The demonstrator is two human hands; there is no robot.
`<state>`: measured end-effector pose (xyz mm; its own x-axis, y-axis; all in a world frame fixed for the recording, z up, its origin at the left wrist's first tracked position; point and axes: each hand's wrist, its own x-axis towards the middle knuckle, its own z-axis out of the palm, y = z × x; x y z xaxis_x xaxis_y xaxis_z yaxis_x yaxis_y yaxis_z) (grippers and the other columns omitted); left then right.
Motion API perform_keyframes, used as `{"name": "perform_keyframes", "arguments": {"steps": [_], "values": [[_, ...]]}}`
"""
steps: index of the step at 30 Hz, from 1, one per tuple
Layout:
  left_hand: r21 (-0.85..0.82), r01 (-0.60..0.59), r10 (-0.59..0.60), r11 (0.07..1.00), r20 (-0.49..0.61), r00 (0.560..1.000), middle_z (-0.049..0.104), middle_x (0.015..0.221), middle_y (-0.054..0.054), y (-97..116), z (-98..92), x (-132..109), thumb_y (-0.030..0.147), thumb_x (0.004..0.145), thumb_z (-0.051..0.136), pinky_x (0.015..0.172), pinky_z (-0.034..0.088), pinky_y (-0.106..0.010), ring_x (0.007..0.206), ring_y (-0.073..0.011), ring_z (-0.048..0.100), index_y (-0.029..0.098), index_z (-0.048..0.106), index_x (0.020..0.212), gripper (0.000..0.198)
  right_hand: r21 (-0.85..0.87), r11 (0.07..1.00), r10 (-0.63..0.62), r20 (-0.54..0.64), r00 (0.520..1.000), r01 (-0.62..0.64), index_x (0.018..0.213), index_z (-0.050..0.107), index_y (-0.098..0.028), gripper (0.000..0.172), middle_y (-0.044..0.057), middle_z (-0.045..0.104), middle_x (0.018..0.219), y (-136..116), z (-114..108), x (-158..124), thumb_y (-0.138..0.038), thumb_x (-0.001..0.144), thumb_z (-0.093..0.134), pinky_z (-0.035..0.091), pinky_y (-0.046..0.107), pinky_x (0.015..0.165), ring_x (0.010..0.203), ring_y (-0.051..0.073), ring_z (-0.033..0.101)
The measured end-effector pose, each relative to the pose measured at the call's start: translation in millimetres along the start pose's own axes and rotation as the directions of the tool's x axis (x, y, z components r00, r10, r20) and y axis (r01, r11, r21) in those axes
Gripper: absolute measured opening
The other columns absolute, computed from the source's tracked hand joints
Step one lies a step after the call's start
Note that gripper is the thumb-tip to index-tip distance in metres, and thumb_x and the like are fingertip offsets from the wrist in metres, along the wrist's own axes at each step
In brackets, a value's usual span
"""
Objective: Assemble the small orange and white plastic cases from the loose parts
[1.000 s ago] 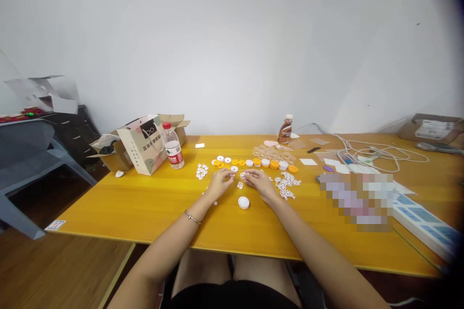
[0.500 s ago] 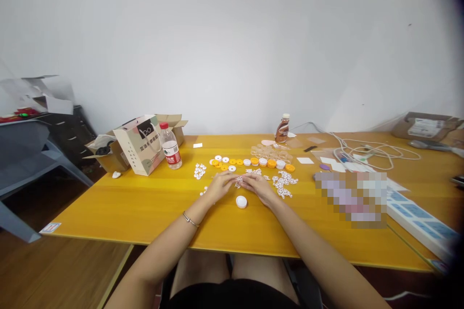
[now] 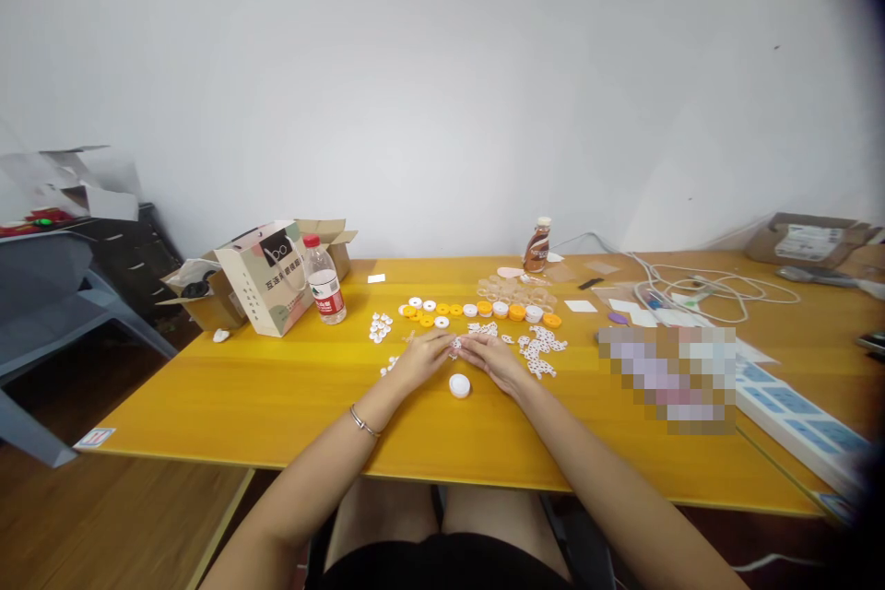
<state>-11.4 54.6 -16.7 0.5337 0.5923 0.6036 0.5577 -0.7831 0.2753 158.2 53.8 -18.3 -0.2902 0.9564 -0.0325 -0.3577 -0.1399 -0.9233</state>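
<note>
My left hand [image 3: 423, 358] and my right hand [image 3: 494, 359] meet over the table, fingertips pinched around a small white perforated piece [image 3: 455, 347]. Its finer detail is too small to make out. Just below, toward me, sits a round white cap-like part [image 3: 459, 385]. More white perforated pieces [image 3: 539, 350] lie in a loose pile right of my right hand. Behind my hands runs a row of white and orange round parts [image 3: 517, 312]. Small white knob-like parts [image 3: 380, 328] are grouped to the left, a few partly behind my left hand.
A red-capped water bottle [image 3: 324, 286] and a paper bag [image 3: 266, 281] stand on the left. Clear ring-shaped parts [image 3: 515, 292] and a brown drink bottle [image 3: 537, 247] are at the back. White cables [image 3: 712, 281], paper cards [image 3: 581, 306] and a blue-white box [image 3: 795, 415] lie right.
The fingers have shifted slightly around the small white piece, the left fingers curling a little more. The parts on the table look unmoved.
</note>
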Motion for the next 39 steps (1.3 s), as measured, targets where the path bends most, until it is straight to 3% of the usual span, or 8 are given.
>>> {"name": "perform_keyframes", "arguments": {"steps": [10,23,34,39], "values": [[0.056,-0.030,0.030,0.998,0.000,1.000,0.056,0.101,-0.006,0,-2.1,0,0.020,0.084,0.041,0.083,0.044,-0.029,0.094,-0.0144,0.053,0.021,0.052,0.110,0.027,-0.006,1.000,0.017,0.006,1.000,-0.017,0.075,0.064,-0.015,0.006,0.004,0.068,0.078,-2,-2,0,-0.016,0.070,0.062,0.051,0.026,0.081,0.079,0.014,0.064],[-0.030,0.089,-0.090,0.996,-0.036,0.995,0.060,0.095,-0.005,4,-2.4,0,0.023,0.081,0.049,0.081,0.042,-0.029,0.089,-0.0152,0.054,0.021,0.057,0.101,0.022,-0.071,0.996,0.059,-0.021,0.998,-0.061,0.077,0.063,-0.015,0.008,0.005,0.069,0.076,-2,-2,-1,-0.020,0.071,0.062,0.052,0.018,0.069,0.073,0.011,0.065],[0.003,0.097,-0.097,0.995,-0.039,0.995,0.061,0.092,-0.005,7,0.0,1,0.026,0.080,0.050,0.079,0.042,-0.030,0.086,-0.0162,0.055,0.021,0.058,0.098,0.021,-0.111,0.994,0.005,-0.024,1.000,-0.008,0.071,0.064,-0.016,0.016,0.002,0.068,0.074,-5,5,-4,-0.023,0.059,0.070,0.049,0.020,0.067,0.068,0.011,0.063],[-0.044,0.098,-0.102,0.994,-0.093,0.990,0.057,0.103,-0.007,10,-1.4,2,0.028,0.081,0.049,0.085,0.041,-0.031,0.096,-0.0172,0.052,0.021,0.051,0.112,0.032,-0.114,0.991,-0.073,-0.082,0.994,0.063,0.066,0.062,-0.016,0.020,-0.001,0.065,0.062,-4,1,1,-0.023,0.052,0.074,0.045,0.021,0.060,0.059,0.010,0.059]]}}
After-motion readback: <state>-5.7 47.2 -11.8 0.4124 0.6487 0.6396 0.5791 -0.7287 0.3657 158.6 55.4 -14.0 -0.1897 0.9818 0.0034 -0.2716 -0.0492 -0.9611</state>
